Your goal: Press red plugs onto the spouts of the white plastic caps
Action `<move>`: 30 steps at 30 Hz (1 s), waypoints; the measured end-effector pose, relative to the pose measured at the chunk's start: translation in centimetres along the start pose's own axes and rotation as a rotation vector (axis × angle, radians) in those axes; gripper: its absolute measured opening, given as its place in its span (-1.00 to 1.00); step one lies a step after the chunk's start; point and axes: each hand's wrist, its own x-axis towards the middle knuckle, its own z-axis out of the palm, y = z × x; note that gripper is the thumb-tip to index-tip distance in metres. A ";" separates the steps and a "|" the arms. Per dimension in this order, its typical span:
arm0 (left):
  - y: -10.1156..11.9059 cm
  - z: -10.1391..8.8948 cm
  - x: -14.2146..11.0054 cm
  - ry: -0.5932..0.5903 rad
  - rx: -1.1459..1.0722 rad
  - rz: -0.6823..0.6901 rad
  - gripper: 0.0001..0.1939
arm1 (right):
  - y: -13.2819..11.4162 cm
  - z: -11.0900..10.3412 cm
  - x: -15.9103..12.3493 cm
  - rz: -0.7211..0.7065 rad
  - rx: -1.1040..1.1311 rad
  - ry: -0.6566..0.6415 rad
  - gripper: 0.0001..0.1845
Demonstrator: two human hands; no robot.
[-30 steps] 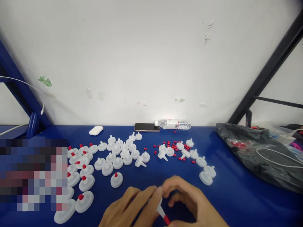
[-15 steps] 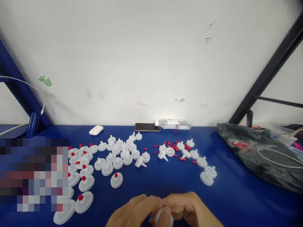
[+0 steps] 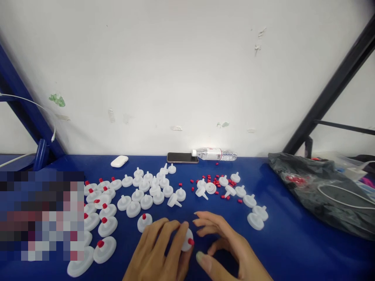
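Observation:
My left hand (image 3: 159, 251) is closed on a white nozzle cap (image 3: 185, 244) that carries a red tip; the red tip points right and its lower side is partly hidden by my fingers. Just to the right, my right hand (image 3: 228, 248) is open, thumb and fingers spread apart with nothing between them. A white nozzle cap with a red tip (image 3: 144, 224) stands on the blue table beyond my left hand. Plain white nozzle caps (image 3: 146, 201) are clustered farther back. Small red tips (image 3: 216, 182) lie scattered among more white caps beyond my right hand.
Red-tipped caps (image 3: 104, 249) crowd the left of the table, beside a pixelated area. Along the wall lie a white case (image 3: 119, 161), a phone (image 3: 178, 157) and a clear bottle (image 3: 228, 155). A dark plastic bag (image 3: 310, 207) with a white cable is at the right.
My hands were together around a white cap at the bottom edge. Now they are apart and farther forward; the right has let go, and the cap with its red tip stays in the left.

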 end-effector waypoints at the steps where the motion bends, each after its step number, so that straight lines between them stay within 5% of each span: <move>1: -0.2 0.3 -0.2 -0.018 0.046 -0.011 -0.65 | 0.2 0.0 0.0 -0.002 -0.028 0.028 -0.44; 5: -0.5 0.9 0.0 -0.051 0.204 -0.122 -0.47 | 0.4 0.2 0.0 -0.013 -0.090 0.073 -0.57; 10: -0.3 0.4 0.6 0.048 0.286 -0.172 -0.73 | 0.4 -0.2 0.1 -0.141 -0.329 0.130 -0.65; 15: -0.1 -0.5 1.7 0.094 0.318 -0.249 -0.71 | 0.8 -2.9 0.8 -0.272 -0.654 0.348 -0.73; 20: -0.5 -0.2 3.6 0.001 0.223 -0.146 -0.41 | 2.5 -6.2 1.7 -0.104 -0.988 0.456 -0.65; 30: -0.9 1.2 3.3 -0.063 0.171 -0.055 -0.56 | 2.9 -6.6 1.8 0.170 -1.194 0.443 -0.67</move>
